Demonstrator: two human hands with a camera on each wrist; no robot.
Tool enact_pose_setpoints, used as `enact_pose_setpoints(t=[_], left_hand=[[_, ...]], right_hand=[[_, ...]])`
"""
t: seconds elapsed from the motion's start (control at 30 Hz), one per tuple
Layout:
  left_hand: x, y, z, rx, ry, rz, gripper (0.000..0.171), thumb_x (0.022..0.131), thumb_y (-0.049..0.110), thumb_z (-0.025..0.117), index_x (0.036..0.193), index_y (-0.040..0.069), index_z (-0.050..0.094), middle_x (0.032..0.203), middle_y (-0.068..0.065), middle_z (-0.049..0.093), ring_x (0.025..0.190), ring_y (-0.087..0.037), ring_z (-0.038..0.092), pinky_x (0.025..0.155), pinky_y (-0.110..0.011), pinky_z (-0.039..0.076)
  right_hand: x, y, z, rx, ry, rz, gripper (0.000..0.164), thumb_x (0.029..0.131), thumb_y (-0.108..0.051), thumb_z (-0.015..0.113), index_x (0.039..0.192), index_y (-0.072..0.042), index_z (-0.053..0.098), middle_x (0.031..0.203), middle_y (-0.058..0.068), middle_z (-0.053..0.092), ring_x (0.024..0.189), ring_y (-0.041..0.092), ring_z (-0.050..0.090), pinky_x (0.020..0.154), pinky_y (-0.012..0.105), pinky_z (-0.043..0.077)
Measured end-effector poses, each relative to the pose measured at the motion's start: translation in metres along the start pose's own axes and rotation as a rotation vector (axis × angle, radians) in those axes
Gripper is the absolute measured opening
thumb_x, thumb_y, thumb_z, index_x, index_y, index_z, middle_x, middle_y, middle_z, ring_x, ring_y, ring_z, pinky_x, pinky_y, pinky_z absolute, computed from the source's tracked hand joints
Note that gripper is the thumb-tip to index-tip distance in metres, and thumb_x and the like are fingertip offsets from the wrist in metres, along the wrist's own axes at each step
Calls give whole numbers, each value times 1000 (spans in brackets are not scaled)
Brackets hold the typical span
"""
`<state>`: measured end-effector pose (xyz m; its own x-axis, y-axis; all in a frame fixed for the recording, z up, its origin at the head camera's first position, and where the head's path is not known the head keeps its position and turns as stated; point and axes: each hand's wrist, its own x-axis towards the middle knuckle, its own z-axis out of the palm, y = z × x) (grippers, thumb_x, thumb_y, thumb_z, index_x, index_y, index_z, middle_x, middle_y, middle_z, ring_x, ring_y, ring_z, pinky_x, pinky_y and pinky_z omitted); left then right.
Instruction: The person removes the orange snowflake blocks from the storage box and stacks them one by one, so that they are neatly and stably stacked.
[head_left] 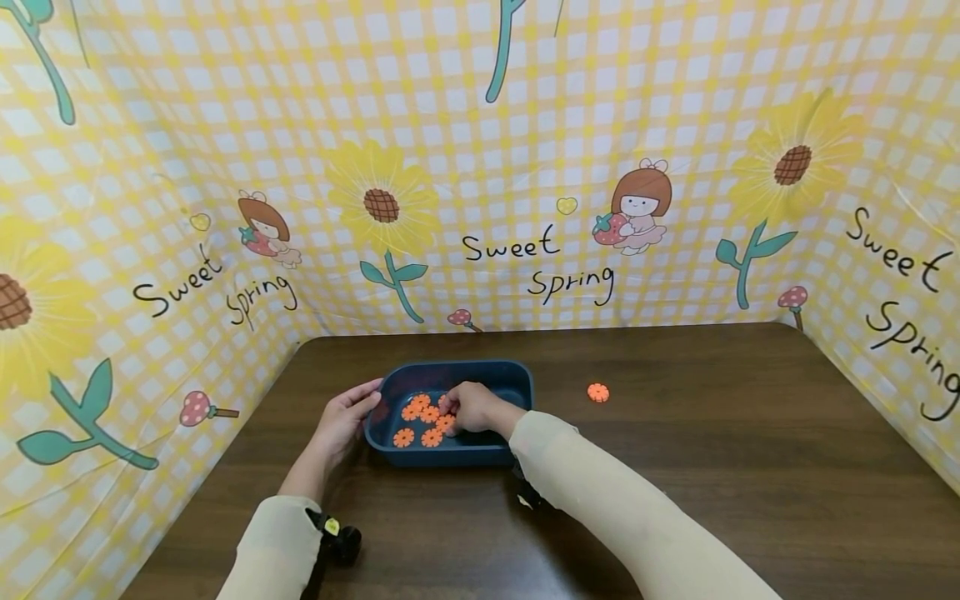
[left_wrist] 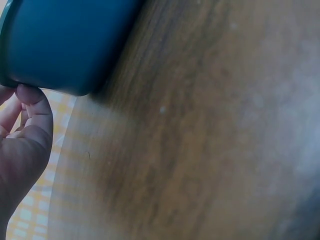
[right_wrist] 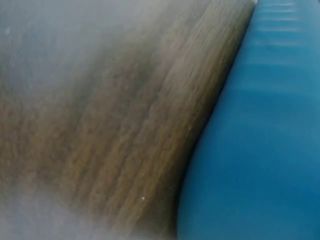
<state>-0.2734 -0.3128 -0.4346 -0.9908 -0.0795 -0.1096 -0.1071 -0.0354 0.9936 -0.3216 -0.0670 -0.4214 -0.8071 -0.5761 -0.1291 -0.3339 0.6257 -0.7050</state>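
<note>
A dark blue rectangular box [head_left: 450,457] stands on the table, with several orange flower-shaped pieces [head_left: 403,437] lying in its left half. My left hand [head_left: 341,423] holds the box's left end, thumb at the rim. In the left wrist view the thumb and fingers of that left hand [left_wrist: 25,132] meet the blue wall [left_wrist: 60,45]. My right hand [head_left: 477,407] reaches down into the box, its fingers bent among the orange pieces. Whether it pinches one I cannot tell. Only the box's outer side [right_wrist: 260,150] and the table show in the right wrist view.
Another orange flower-shaped piece [head_left: 597,392] lies on the brown wooden table [head_left: 712,417], right of the box. A yellow checked cloth [head_left: 480,167] with printed flowers and lettering hangs round the back and sides.
</note>
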Motion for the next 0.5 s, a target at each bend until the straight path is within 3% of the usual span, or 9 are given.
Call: enact_pose_setpoints(t=[0.5], left_hand=[[0, 1, 1, 0, 4, -7, 49, 99, 14, 58, 143, -3, 44, 114, -4, 67, 100, -18, 65, 83, -28, 54]], right_hand=[[-2, 0, -5, -23, -13, -22, 15, 82, -10, 79, 94, -13, 69, 85, -3, 60, 77, 13, 53, 73, 25, 46]])
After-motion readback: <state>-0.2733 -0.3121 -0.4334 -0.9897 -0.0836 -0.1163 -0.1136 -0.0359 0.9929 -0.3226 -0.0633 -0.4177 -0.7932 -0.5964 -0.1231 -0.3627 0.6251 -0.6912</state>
